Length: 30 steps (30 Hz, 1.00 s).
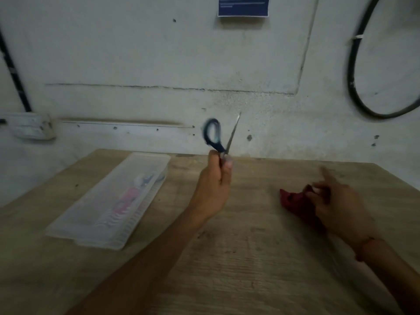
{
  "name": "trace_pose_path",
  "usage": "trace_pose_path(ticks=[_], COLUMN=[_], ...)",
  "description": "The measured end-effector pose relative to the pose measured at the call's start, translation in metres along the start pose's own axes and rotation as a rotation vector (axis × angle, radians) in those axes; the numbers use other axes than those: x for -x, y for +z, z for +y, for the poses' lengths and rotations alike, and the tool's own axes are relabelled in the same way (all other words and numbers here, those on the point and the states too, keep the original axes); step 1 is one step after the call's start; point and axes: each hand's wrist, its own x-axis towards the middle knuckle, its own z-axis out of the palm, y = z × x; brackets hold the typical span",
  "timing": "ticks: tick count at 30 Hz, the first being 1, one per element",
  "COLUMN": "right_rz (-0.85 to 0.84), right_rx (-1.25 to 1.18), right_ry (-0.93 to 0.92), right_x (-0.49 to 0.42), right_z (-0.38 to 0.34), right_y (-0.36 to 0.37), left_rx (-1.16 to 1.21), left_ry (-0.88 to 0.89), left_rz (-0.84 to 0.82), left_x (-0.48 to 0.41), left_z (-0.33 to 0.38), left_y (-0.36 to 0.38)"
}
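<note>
Blue-handled scissors [220,147] point upward above the wooden table [250,258] — the left hand [212,189] grips them near the pivot. The right hand [341,208] clutches a red cloth [293,201], forefinger straight. Wall label [243,7] — writing unreadable.

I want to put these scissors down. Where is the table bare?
Bare table lies between the left hand and the red cloth, and along the far edge behind the right hand. The clear tray crowds the left side.
</note>
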Motion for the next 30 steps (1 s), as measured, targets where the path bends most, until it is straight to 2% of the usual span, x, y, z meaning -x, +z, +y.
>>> trace_pose_path(ticks=[2, 3, 5, 6, 9, 11, 12, 14, 16, 18, 23, 27, 30], right_rz=[0.029, 0.085, 0.171, 0.145, -0.19, -0.406, -0.452, -0.419, -0.3, -0.19, -0.036, -0.127, -0.2], right_rx=[-0.03, -0.089, -0.298, -0.432, -0.72, -0.742, -0.711, -0.555, -0.45, -0.485, -0.694, -0.794, -0.756], right_ry=[0.035, -0.005, -0.128, -0.162, -0.084, -0.038, -0.064, -0.198, -0.28, -0.261, -0.154, -0.097, -0.088], right_x=[0.001, 0.004, 0.016, 0.021, 0.027, 0.027, 0.027, 0.023, 0.012, -0.002, -0.006, 0.001, 0.0], right_z=[-0.003, -0.008, -0.028, -0.04, -0.078, -0.099, -0.106, -0.118, -0.128, -0.136, -0.165, -0.187, -0.179], right_y=[-0.004, -0.005, -0.01, -0.012, -0.009, -0.003, 0.002, 0.012, 0.023, 0.032, 0.054, 0.074, 0.094], left_rx=[-0.032, -0.045, -0.087, -0.093, -0.03, -0.01, -0.011, 0.029, 0.157, 0.295, 0.561, 0.706, 0.655], left_ry=[-0.029, -0.025, -0.028, -0.056, -0.204, -0.276, -0.304, -0.383, -0.485, -0.55, -0.58, -0.606, -0.623], left_rz=[-0.066, -0.091, -0.127, -0.143, -0.141, -0.076, -0.051, -0.036, -0.034, -0.023, 0.065, 0.106, 0.127], left_x=[0.0, 0.0, 0.0, 0.002, 0.0, -0.003, -0.005, -0.007, -0.009, -0.013, -0.012, -0.011, -0.011], left_z=[-0.003, -0.007, -0.014, -0.014, -0.009, -0.007, -0.008, -0.004, 0.001, 0.005, 0.011, 0.005, 0.003], left_y=[0.003, 0.004, 0.008, 0.01, 0.01, 0.006, 0.003, -0.005, -0.013, -0.019, -0.025, -0.02, -0.016])
